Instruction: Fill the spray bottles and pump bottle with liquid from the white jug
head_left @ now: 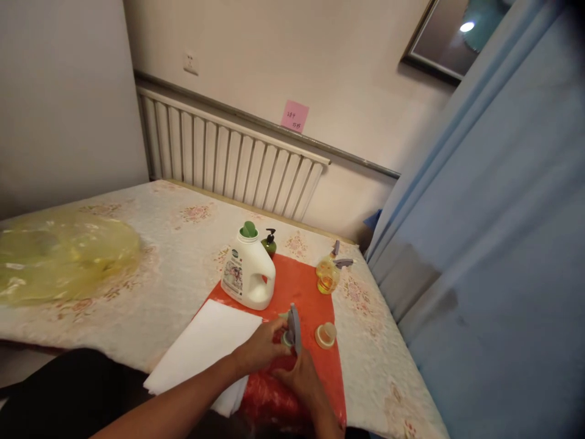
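Both hands meet at the near edge of the surface point(137, 292), which is covered with a pale flowered cloth. The left hand point(262, 347) comes in from the lower left and its fingers are closed around a small bottle point(287, 336); only a little of this bottle shows between the two hands. The right hand point(304, 378) is just below and a little to the right of it, and it grasps the grey spray head point(294, 326), which stands upright on top of the bottle. I cannot tell if the head sits fully on the bottle or is only held against it.

The hands are above a red mat point(304, 283). Under them lies some crumpled red plastic point(269, 396), near the front edge. Just to the right of the hands, on the mat, lies a small round yellow cap point(325, 335), apart from the fingers.

Farther back on the mat stands a white jug point(247, 271) with a green cap, and behind it is a small dark green pump bottle point(269, 242). At the right back corner of the mat stands a yellow spray bottle point(328, 273) with a grey trigger. A sheet of white paper point(205, 347) lies to the left of the hands, partly on the mat. Far to the left on the cloth rests a yellow plastic bag point(64, 253). A white radiator point(228, 155) runs along the wall behind, with a pink note point(295, 116) above it.
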A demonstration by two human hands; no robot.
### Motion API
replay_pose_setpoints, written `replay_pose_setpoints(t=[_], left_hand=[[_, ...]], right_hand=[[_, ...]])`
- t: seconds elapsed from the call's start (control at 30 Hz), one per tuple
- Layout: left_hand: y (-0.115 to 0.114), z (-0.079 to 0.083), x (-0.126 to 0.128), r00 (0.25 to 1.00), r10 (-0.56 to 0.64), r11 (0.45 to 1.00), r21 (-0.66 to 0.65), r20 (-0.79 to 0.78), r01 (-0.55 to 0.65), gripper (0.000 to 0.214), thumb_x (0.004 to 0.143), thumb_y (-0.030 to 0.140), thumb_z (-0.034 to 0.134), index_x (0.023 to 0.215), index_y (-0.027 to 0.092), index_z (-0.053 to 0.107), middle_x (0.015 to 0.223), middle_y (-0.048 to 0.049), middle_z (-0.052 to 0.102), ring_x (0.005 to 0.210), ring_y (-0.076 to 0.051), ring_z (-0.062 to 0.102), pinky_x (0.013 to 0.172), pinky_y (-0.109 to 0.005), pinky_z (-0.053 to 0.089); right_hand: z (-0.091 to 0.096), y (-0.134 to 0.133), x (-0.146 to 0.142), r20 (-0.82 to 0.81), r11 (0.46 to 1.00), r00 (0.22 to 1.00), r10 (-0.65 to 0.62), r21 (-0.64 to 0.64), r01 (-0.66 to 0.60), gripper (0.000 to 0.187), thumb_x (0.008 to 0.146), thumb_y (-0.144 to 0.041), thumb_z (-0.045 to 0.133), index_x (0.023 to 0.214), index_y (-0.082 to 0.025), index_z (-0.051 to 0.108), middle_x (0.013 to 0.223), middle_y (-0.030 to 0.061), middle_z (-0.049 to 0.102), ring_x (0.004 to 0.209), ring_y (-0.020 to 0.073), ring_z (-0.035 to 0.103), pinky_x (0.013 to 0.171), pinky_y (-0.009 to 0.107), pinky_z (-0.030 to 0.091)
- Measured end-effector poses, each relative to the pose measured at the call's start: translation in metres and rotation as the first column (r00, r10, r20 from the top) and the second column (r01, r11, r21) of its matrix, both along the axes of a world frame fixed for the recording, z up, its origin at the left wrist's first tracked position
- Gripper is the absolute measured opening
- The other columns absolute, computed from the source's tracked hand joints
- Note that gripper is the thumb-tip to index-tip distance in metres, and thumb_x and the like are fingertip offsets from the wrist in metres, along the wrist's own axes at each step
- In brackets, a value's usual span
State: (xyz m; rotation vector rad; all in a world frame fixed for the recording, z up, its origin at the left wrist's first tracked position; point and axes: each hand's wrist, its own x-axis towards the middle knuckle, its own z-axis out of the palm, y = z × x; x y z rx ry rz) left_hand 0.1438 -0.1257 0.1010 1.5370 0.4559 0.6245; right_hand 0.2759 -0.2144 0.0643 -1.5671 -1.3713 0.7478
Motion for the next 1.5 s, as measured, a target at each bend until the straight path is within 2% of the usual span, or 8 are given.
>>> replay_pose_setpoints(t=[0.2, 0.4, 0.5, 0.67, 0.9, 1.03, 1.23, 1.5], left_hand=[[-0.007, 0.021, 0.005, 0.984, 0.131, 0.991, -0.036, 0.123, -0.127, 0.03, 0.063, 0.008, 0.061, 0.091, 0.017, 0.06, 0.091, -0.0006, 0.064, 0.09, -0.018, 0.058, 0.083, -0.028, 0.044], [-0.005, 0.042, 0.008, 0.975, 0.112, 0.987, -0.132, 0.191, -0.088, 0.027, 0.067, 0.015, 0.064, 0.092, 0.017, 0.054, 0.08, 0.0027, 0.06, 0.07, -0.012, 0.054, 0.066, -0.024, 0.04], [-0.003, 0.051, 0.005, 0.968, 0.118, 0.992, -0.061, 0.22, -0.107, 0.024, 0.071, 0.017, 0.063, 0.092, 0.018, 0.052, 0.084, 0.002, 0.058, 0.078, -0.013, 0.055, 0.071, -0.025, 0.041], [-0.002, 0.059, -0.002, 0.993, 0.113, 0.977, 0.182, 0.019, -0.115, 0.016, 0.075, 0.015, 0.055, 0.091, 0.019, 0.051, 0.079, 0.0022, 0.054, 0.074, -0.014, 0.053, 0.069, -0.026, 0.042], [-0.002, 0.063, -0.005, 0.993, 0.104, 0.963, 0.254, -0.059, -0.086, 0.015, 0.074, 0.013, 0.052, 0.086, 0.02, 0.048, 0.077, 0.0036, 0.053, 0.072, -0.014, 0.052, 0.067, -0.026, 0.041], [-0.003, 0.063, -0.009, 0.992, 0.115, 0.992, 0.046, 0.044, -0.117, 0.015, 0.08, 0.021, 0.053, 0.094, 0.02, 0.047, 0.085, 0.0005, 0.058, 0.08, -0.016, 0.061, 0.073, -0.029, 0.049], [0.013, 0.059, -0.031, 0.908, 0.327, 0.94, -0.186, 0.261, -0.286, 0.03, 0.085, 0.035, 0.061, 0.108, 0.019, 0.049, 0.095, -0.0025, 0.062, 0.086, -0.018, 0.067, 0.078, -0.034, 0.055], [0.056, 0.015, -0.102, 0.843, 0.395, 0.854, -0.484, 0.366, -0.19, 0.036, 0.082, 0.032, 0.073, 0.109, 0.018, 0.054, 0.097, -0.0053, 0.068, 0.095, -0.023, 0.069, 0.082, -0.033, 0.055]], right_hand=[[-0.016, -0.005, -0.006, 0.062, 0.988, 0.986, -0.152, -0.027, 0.153, 0.065, 0.059, -0.011, 0.07, 0.123, -0.015, 0.061, 0.127, 0.0118, 0.065, 0.123, 0.0305, 0.057, 0.108, 0.042, 0.042], [-0.046, -0.003, -0.015, 0.038, 0.955, 0.954, -0.297, 0.009, 0.297, 0.085, 0.054, -0.009, 0.072, 0.136, -0.014, 0.051, 0.138, 0.0139, 0.058, 0.133, 0.0303, 0.049, 0.112, 0.043, 0.038], [-0.051, -0.001, -0.017, 0.051, 0.939, 0.938, -0.342, -0.008, 0.343, 0.086, 0.054, -0.013, 0.075, 0.136, -0.012, 0.051, 0.138, 0.0156, 0.058, 0.132, 0.0319, 0.05, 0.111, 0.044, 0.039], [-0.048, 0.0, -0.016, 0.044, 0.956, 0.955, -0.293, 0.021, 0.292, 0.086, 0.055, -0.015, 0.077, 0.137, -0.014, 0.05, 0.135, 0.0125, 0.061, 0.131, 0.0308, 0.051, 0.11, 0.042, 0.041], [-0.05, -0.002, -0.018, 0.052, 0.947, 0.947, -0.318, 0.067, 0.315, 0.084, 0.057, -0.019, 0.077, 0.137, -0.015, 0.051, 0.135, 0.0132, 0.061, 0.129, 0.0312, 0.053, 0.108, 0.041, 0.044], [-0.065, 0.0, -0.021, 0.074, 0.906, 0.903, -0.423, 0.048, 0.42, 0.088, 0.053, -0.019, 0.077, 0.136, -0.01, 0.049, 0.139, 0.0192, 0.055, 0.131, 0.0349, 0.05, 0.109, 0.045, 0.041], [-0.077, 0.007, -0.031, 0.056, 0.877, 0.876, -0.478, 0.089, 0.473, 0.082, 0.055, -0.026, 0.075, 0.13, -0.007, 0.05, 0.13, 0.0223, 0.062, 0.124, 0.0348, 0.057, 0.103, 0.043, 0.046], [-0.073, 0.003, -0.038, 0.121, 0.837, 0.828, -0.547, 0.051, 0.545, 0.074, 0.055, -0.034, 0.078, 0.122, -0.014, 0.056, 0.127, 0.019, 0.065, 0.121, 0.0389, 0.059, 0.1, 0.046, 0.05]])
